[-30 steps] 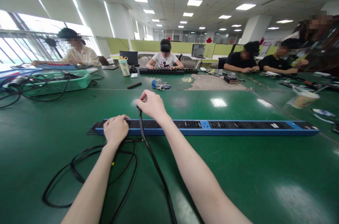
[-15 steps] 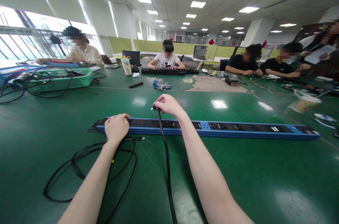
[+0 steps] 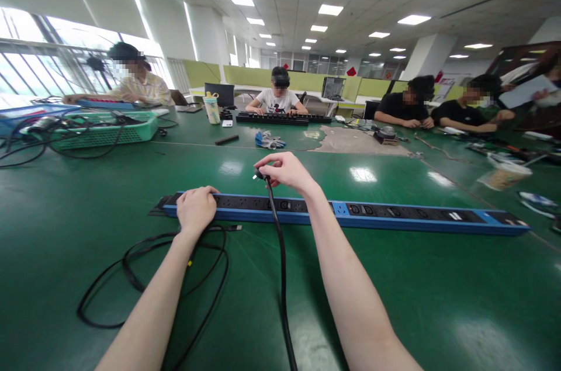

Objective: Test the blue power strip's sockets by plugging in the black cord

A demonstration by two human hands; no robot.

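Presses left hand (image 3: 196, 207) down on the 9 o'clock end of a long blue-and-black power strip (image 3: 394, 214), palm down, fingers curled together over its top and holding it. Holds right hand (image 3: 287, 171) raised just above the strip, at 2 o'clock of the left hand. Pinches a small black plug (image 3: 260, 174) between thumb and fingertips, remaining fingers loosely bent. Plug clear of the strip, touching no socket, a bit of metal showing on its 9 o'clock side. From the plug, black cable (image 3: 281, 266) down across the strip's near edge toward 6 o'clock, out of view between the two forearms. At 7 o'clock of the left hand, slack loops of cable (image 3: 131, 277) flat on the green counter (image 3: 438, 312), one loose end just beside the strip's near edge. Strip flat on the counter, lengthwise from 9 to 3 o'clock. Toward 10 o'clock, green basket (image 3: 131, 128) with tangled cables. Toward 12 o'clock, grey-blue gloves (image 3: 268, 140), a dark bar (image 3: 227, 139), a pale cup (image 3: 213, 109). Beyond these, other people seated at the far side, hands on their own work. At 2 o'clock, paper cup (image 3: 504, 172) well apart from the strip
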